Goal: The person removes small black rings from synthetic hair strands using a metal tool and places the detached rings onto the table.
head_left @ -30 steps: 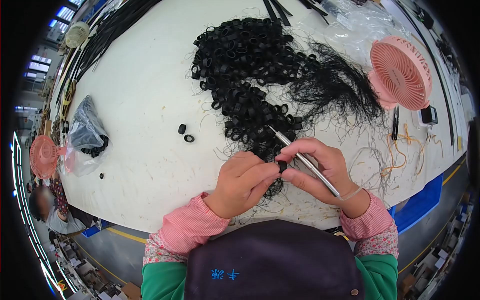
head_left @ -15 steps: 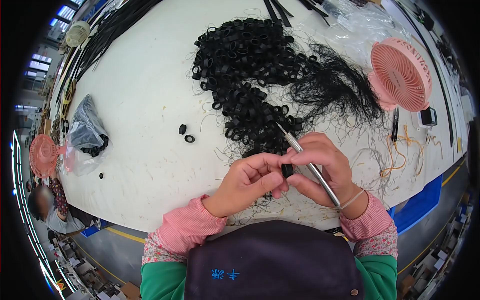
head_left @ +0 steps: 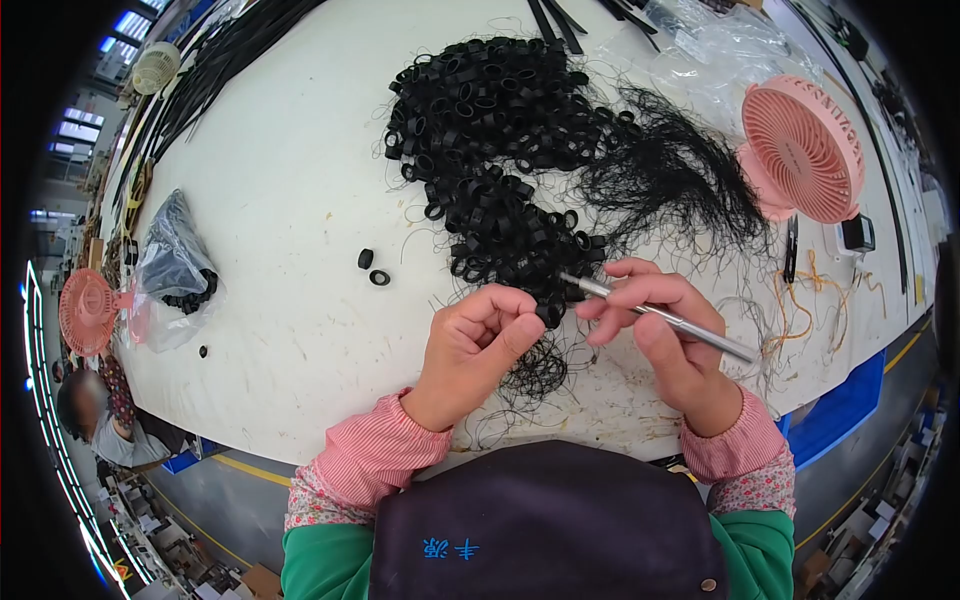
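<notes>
Thumb and fingertips of my left hand point(head_left: 478, 345) pinch a small black ring point(head_left: 548, 315). To its right, my right hand point(head_left: 665, 340) grips a slim silver metal tool point(head_left: 690, 330), whose thin tip points up and left toward the rings. Just beyond both hands lies a large pile of black rings point(head_left: 480, 110), reaching down close to my fingers. A tangle of fine black threads point(head_left: 535, 375) rests on the table between my hands. Two loose black rings point(head_left: 379, 278) sit left of the pile.
On the white table point(head_left: 280, 200) are a pink fan point(head_left: 800, 150), a heap of black threads point(head_left: 680, 180), orange string point(head_left: 805, 300), clear plastic point(head_left: 710, 50), a bag of black rings point(head_left: 175, 250) and long black strips point(head_left: 220, 50). Another person point(head_left: 105, 415) is at the left edge.
My hands have moved apart, and the ring stays with my left hand. The metal tool has swung to a flatter angle in my right hand, its rear end now further right.
</notes>
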